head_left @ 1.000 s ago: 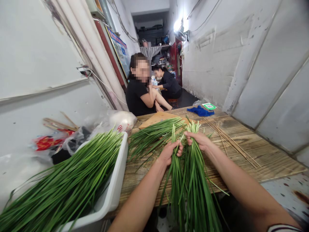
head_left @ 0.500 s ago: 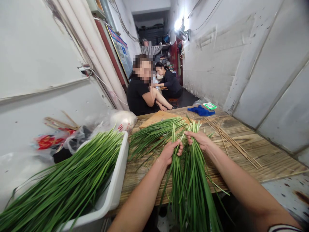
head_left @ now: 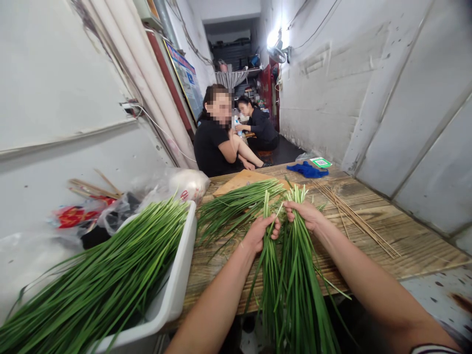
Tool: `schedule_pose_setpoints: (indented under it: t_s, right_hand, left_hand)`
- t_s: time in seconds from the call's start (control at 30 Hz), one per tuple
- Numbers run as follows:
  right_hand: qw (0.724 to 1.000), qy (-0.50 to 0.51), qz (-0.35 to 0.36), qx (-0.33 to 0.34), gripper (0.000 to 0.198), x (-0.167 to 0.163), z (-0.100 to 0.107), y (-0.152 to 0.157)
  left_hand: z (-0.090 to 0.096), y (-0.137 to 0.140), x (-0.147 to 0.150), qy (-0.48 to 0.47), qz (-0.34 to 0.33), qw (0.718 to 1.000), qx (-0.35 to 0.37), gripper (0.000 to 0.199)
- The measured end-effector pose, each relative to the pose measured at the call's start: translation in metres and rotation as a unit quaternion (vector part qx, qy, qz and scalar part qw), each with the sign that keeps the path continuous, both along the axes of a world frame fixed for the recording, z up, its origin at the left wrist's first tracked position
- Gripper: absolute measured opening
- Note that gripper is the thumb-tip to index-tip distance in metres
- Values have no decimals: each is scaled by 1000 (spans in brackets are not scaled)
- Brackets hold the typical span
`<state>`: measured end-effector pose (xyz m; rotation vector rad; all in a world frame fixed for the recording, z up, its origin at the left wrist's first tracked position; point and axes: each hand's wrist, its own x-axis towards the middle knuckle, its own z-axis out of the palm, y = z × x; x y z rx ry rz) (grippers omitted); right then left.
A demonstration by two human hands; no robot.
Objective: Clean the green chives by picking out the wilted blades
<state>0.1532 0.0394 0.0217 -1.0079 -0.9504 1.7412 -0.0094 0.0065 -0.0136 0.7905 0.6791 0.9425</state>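
My left hand [head_left: 262, 232] is closed around a thin bunch of garlic chives [head_left: 271, 275], pale stem ends up and leaves hanging down over the table edge. Closed on a thicker bunch of chives [head_left: 304, 290] is my right hand [head_left: 303, 215], just to the right. A single pale stalk spans the small gap between the fingertips of both hands. Behind them, more chives [head_left: 236, 204] lie in a pile on the wooden table [head_left: 372, 216], partly over an orange-brown board [head_left: 241, 178].
A white plastic tub [head_left: 177, 280] heaped with long chives stands at left, with plastic bags [head_left: 190, 184] behind it. Thin wooden sticks [head_left: 356, 219], a blue cloth [head_left: 308, 169] and a green-white code card [head_left: 320, 162] lie on the table. Two people [head_left: 217, 142] sit beyond it.
My hands and both chive bunches stay almost where they were. In the background, the farther person's hands have shifted slightly.
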Motion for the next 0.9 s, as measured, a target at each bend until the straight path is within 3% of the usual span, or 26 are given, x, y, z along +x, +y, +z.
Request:
schedule_pose_setpoints:
  t_s: [0.2, 0.33, 0.53, 0.7, 0.9]
  right_hand:
    - [999, 1, -33, -34, 24, 0, -3, 5]
    - [999, 17, -23, -34, 30, 1, -2, 3]
    - [996, -6, 86, 5, 30, 0, -4, -3]
    - [993, 69, 70, -64, 20, 4, -8, 5]
    - [994, 68, 49, -73, 25, 5, -12, 8]
  left_hand:
    - [2, 1, -2, -58, -33, 998, -15, 35]
    - [5, -1, -1, -55, -8, 998, -20, 33]
    - [4, -4, 4, 6, 21, 1000, -7, 35]
    - [4, -4, 8, 44, 43, 998, -1, 41]
    - [-1, -6, 11, 124, 23, 991, 52, 42]
